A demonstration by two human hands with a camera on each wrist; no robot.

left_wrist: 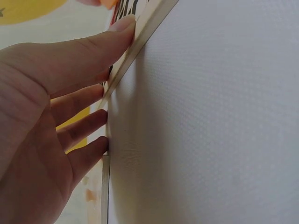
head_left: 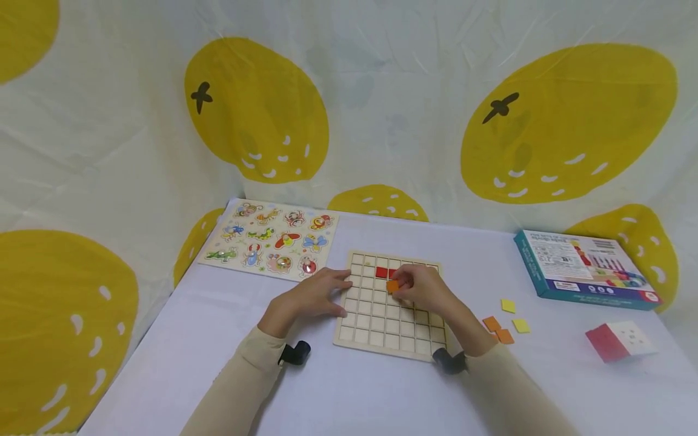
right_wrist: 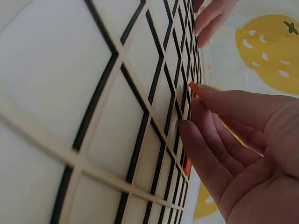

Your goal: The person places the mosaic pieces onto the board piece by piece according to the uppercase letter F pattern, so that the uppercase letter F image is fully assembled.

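Note:
A wooden grid board (head_left: 376,323) with square cells lies at the middle of the table. Between thumb and fingers, my right hand (head_left: 424,287) pinches an orange square tile (head_left: 392,287) over the board's upper middle cells. In the right wrist view the orange tile (right_wrist: 193,87) shows edge-on at the fingertips. Red tiles (head_left: 381,272) sit in a row of cells just above it, partly covered by the right hand. My left hand (head_left: 315,295), fingers spread and fairly straight, touches the board's left edge. Its thumb (left_wrist: 122,24) rests at the rim in the left wrist view.
Loose orange tiles (head_left: 492,324) and yellow tiles (head_left: 508,306) lie right of the board. An insect puzzle board (head_left: 248,247) stands back left. At the right are a teal-edged box (head_left: 594,269) and a red-and-white block (head_left: 620,341). A fruit-print curtain (head_left: 392,121) hangs behind.

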